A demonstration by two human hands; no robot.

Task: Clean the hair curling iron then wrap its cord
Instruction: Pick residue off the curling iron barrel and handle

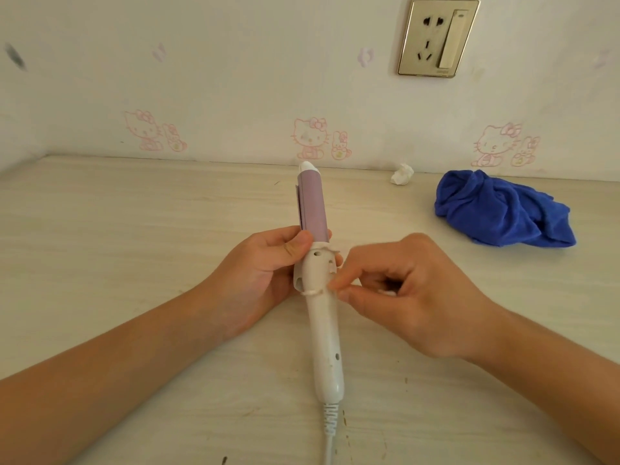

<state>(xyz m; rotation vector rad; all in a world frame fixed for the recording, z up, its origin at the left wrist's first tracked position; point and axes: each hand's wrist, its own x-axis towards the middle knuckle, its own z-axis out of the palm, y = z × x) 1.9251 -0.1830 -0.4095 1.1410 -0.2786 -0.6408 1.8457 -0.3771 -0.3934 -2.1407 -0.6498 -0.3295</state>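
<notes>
The curling iron (pixel 322 333) has a white handle and a lilac barrel, and points away from me over the middle of the table. My left hand (pixel 261 273) grips it where the barrel meets the handle, thumb on top. My right hand (pixel 412 293) is at the handle's right side, thumb and forefinger pinched together against a small part of the white clamp lever. The white cord (pixel 329 431) leaves the handle's near end and runs off the bottom edge. A crumpled blue cloth (pixel 503 209) lies on the table at the right, apart from both hands.
The pale wood-grain table (pixel 134 250) meets a wall with cartoon-cat wallpaper. A small white crumpled wad (pixel 402 174) sits by the wall, left of the cloth. A brass-framed wall socket with a switch (pixel 437 36) is above on the right.
</notes>
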